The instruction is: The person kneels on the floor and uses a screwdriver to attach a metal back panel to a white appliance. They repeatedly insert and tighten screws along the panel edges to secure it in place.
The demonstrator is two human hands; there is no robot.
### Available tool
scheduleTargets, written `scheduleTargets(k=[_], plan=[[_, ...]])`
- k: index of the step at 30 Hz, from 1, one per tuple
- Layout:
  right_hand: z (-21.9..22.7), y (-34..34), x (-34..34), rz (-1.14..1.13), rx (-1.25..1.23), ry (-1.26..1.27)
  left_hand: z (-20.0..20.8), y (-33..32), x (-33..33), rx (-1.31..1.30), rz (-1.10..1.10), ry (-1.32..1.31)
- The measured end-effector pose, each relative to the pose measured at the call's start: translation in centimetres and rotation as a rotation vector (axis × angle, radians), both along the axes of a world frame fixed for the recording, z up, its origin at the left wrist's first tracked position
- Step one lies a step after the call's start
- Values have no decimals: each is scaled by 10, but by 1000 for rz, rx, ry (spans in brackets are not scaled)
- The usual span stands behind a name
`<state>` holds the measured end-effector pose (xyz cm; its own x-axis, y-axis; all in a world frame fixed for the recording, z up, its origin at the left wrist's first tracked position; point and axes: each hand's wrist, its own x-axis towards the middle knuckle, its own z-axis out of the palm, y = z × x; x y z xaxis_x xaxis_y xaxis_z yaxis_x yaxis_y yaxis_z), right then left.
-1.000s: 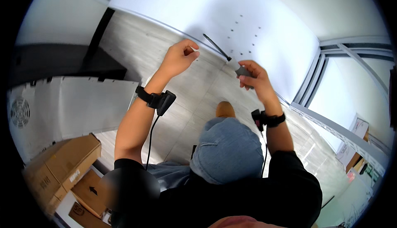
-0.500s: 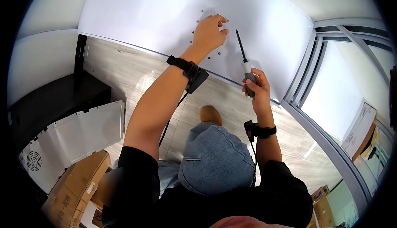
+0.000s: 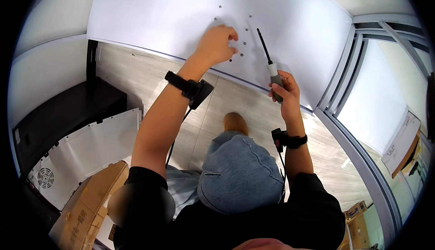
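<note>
1. Near: the right hand [image 3: 288, 94] has its fingers wrapped tight around the screwdriver [image 3: 272, 69]. So getting the tool in hand looks done. The thin end points up and away, over the counter [image 3: 149, 14], and no bit seems to be stuck on it.
2. A little farther: the left hand [image 3: 215, 46] is over the counter. Its thumb and first finger are bent, with a gap between the tips. I see nothing in them, and I can't tell if the hand touches the counter.
3. Farther: the small dark bits [image 3: 247, 29], maybe screws, are on the counter in two rough rows. Work on them looks left to do. I can't tell if they lie loose or sit in holes.
4. Counting, near to far: one shoe [image 3: 235, 123] shows, two black straps [image 3: 194, 91] on the wrists, one screwdriver, and seven small dark bits. More bits could hide under the left hand.
</note>
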<state>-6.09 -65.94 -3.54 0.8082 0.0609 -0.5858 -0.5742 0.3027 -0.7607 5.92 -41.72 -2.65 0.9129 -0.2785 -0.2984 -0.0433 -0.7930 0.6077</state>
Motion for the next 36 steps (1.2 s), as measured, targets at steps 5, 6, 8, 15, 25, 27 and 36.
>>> scheduleTargets(k=[5, 6, 8, 15, 25, 27, 36], plan=[[5, 7, -1, 30, -26, 21, -4, 4, -29, 134, -154, -107], [7, 9, -1, 34, -38, 20, -5, 3, -30, 161, -172, -114], [7, 11, -3, 39, -32, 9, -7, 2, -32, 171, -199, -151], [18, 24, 1, 159, -40, -63, 3, 20, -33, -313, 258, 32], [47, 124, 34, 693, -121, -155, 27, 148, -122, -1638, 1134, 449], [49, 152, 35, 807, -145, -196, 23, 175, -147, -1723, 1155, 359], [46, 270, 13, 1210, -129, -358, 19, 253, -263, -1723, 1464, 86]])
